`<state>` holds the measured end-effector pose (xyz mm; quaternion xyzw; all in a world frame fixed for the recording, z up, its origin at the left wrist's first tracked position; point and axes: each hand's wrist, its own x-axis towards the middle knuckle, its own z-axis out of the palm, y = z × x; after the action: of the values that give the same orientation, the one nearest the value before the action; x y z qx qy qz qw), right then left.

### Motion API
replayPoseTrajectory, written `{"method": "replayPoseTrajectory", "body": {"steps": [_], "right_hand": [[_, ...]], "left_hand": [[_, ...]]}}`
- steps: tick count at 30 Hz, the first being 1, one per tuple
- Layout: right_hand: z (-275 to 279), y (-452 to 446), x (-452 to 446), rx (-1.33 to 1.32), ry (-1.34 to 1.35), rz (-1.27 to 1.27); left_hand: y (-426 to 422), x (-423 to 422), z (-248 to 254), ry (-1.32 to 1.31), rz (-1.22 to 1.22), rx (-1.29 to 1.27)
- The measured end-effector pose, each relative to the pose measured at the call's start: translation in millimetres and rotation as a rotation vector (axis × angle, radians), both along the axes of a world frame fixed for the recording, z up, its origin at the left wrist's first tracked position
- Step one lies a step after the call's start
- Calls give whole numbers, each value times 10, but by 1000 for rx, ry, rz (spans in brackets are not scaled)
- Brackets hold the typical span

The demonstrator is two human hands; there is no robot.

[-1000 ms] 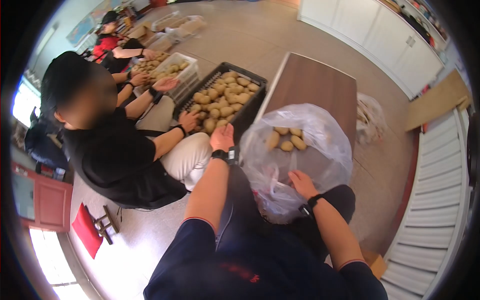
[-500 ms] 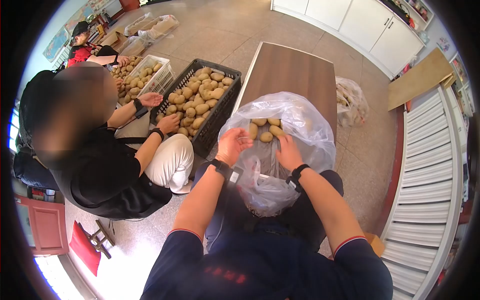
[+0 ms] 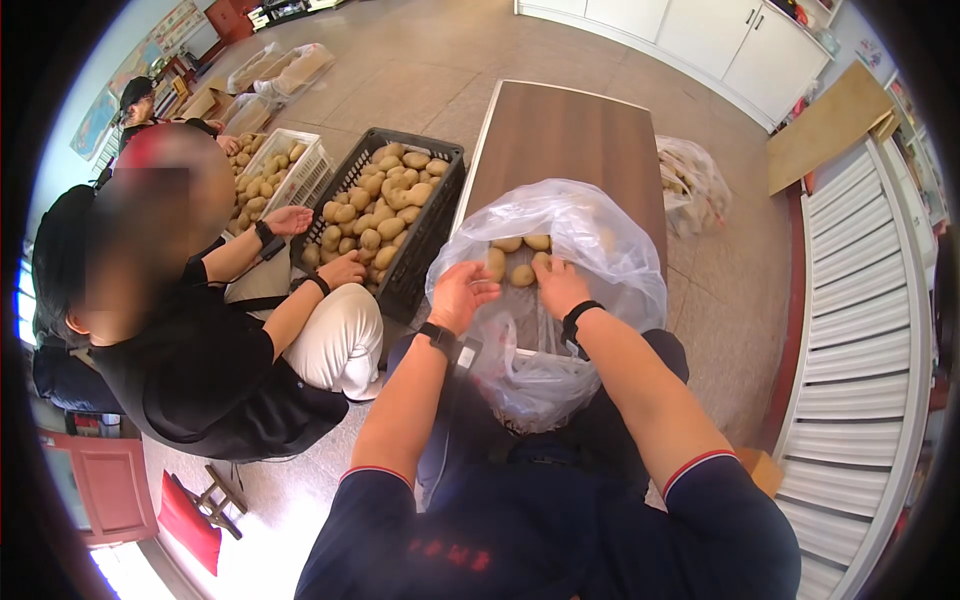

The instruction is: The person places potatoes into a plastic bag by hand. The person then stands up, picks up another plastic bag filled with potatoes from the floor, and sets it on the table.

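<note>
A clear plastic bag (image 3: 610,250) lies with its mouth toward me on the brown table, and several potatoes (image 3: 521,275) rest inside its opening. My right hand (image 3: 563,290) reaches into the mouth from the right, its fingertips closed on a potato (image 3: 541,262) that they partly cover. At the opening's left side is my left hand (image 3: 463,297), its fingers apart and slightly bent, with nothing seen in them. The near part of the bag hangs crumpled over the table edge toward my lap.
Left of the table (image 3: 560,130) stands a black crate (image 3: 447,195) of potatoes, with a co-worker's hands (image 3: 342,270) at it. A white crate (image 3: 318,165) of potatoes and another person are beyond. Another filled bag (image 3: 692,185) sits on the floor right; a white radiator (image 3: 850,330) lines that side.
My right hand has shifted left and forward, its fingers now on the potato. My left hand stays by the bag's opening. The whole view has turned slightly.
</note>
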<state>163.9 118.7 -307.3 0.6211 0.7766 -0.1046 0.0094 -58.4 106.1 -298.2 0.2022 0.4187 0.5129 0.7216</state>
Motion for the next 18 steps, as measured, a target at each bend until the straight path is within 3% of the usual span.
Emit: {"method": "replayPoseTrajectory", "body": {"steps": [8,18], "right_hand": [[-113,-211,37,252,73,64],[-119,-627,224,246,118,35]], "left_hand": [[-11,16,-3,11,-23,-2],[-15,22,-82,89,-91,-45]]}}
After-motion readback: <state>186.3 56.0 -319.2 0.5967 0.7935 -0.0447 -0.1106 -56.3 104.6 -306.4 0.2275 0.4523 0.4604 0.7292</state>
